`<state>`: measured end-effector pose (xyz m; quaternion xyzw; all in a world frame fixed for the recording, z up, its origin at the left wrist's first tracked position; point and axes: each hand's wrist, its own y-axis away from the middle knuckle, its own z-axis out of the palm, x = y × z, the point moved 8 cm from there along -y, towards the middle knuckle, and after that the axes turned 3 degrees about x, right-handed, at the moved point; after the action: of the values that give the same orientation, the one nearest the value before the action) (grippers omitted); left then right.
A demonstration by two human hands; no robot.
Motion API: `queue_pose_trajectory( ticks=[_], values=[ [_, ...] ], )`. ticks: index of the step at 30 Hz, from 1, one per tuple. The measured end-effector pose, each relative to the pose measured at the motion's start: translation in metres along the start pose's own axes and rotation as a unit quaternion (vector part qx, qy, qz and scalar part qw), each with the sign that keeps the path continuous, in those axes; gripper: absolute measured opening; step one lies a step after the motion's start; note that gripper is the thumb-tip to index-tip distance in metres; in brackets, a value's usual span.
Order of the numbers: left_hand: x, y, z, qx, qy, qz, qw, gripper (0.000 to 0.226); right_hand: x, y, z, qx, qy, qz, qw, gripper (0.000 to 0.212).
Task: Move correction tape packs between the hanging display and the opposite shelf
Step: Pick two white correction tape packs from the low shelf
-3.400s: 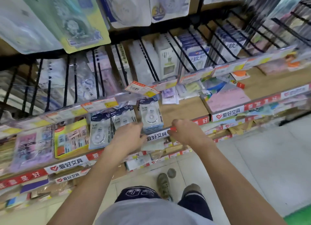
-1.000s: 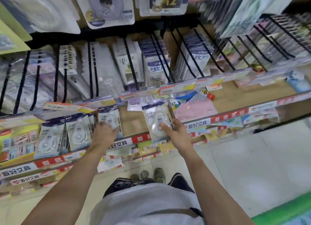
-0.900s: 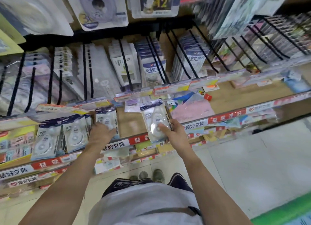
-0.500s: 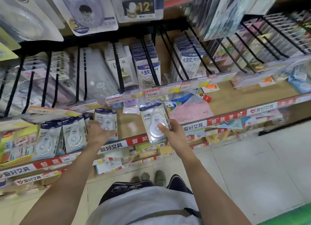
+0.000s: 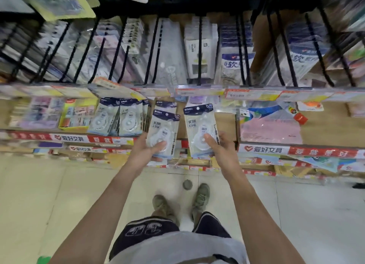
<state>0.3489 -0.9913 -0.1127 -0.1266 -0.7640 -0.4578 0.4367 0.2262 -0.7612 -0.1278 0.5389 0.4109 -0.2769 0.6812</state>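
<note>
Clear plastic correction tape pack [image 5: 162, 134] sits in our left hand [image 5: 145, 152], thumb pinching its face; right hand [image 5: 222, 152] pinches a second pack [image 5: 200, 128]. Both upright, just before the shelf edge [image 5: 262, 149].

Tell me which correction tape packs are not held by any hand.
The packs standing on the shelf, left of the left hand; the right hand grips another.

Stationery shop aisle. Black hooks [image 5: 152, 50] carry rows of packed goods, price tags [image 5: 199, 91] run along rail, red-white brand strips [image 5: 276, 150] edge wooden shelf [image 5: 331, 129], pale floor tiles [image 5: 316, 214] below.
</note>
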Motion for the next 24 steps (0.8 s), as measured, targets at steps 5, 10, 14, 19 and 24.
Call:
queue_pose_trajectory(
  ticks=[5, 10, 14, 19, 24],
  values=[
    [-0.018, 0.022, -0.046, 0.013, 0.101, -0.01, 0.995, 0.038, 0.003, 0.008, 0.061, -0.083, 0.025, 0.011, 0.996, 0.035],
    [-0.034, 0.046, -0.118, 0.066, 0.192, -0.004, 0.979, 0.054, 0.01, 0.029, 0.137, -0.155, 0.055, 0.013, 0.986, 0.032],
    [-0.045, 0.071, -0.18, 0.098, 0.225, 0.019, 0.969, 0.039, 0.014, 0.062, 0.198, -0.193, 0.086, -0.003, 0.977, 0.021],
    [-0.074, 0.112, -0.29, 0.147, 0.228, 0.071, 0.96, 0.022, 0.034, 0.132, 0.308, -0.267, 0.109, -0.007, 0.957, 0.017],
    [-0.106, 0.16, -0.4, 0.207, 0.236, 0.119, 0.942, 0.043, 0.059, 0.205, 0.419, -0.334, 0.126, -0.046, 0.933, 0.021]
  ],
)
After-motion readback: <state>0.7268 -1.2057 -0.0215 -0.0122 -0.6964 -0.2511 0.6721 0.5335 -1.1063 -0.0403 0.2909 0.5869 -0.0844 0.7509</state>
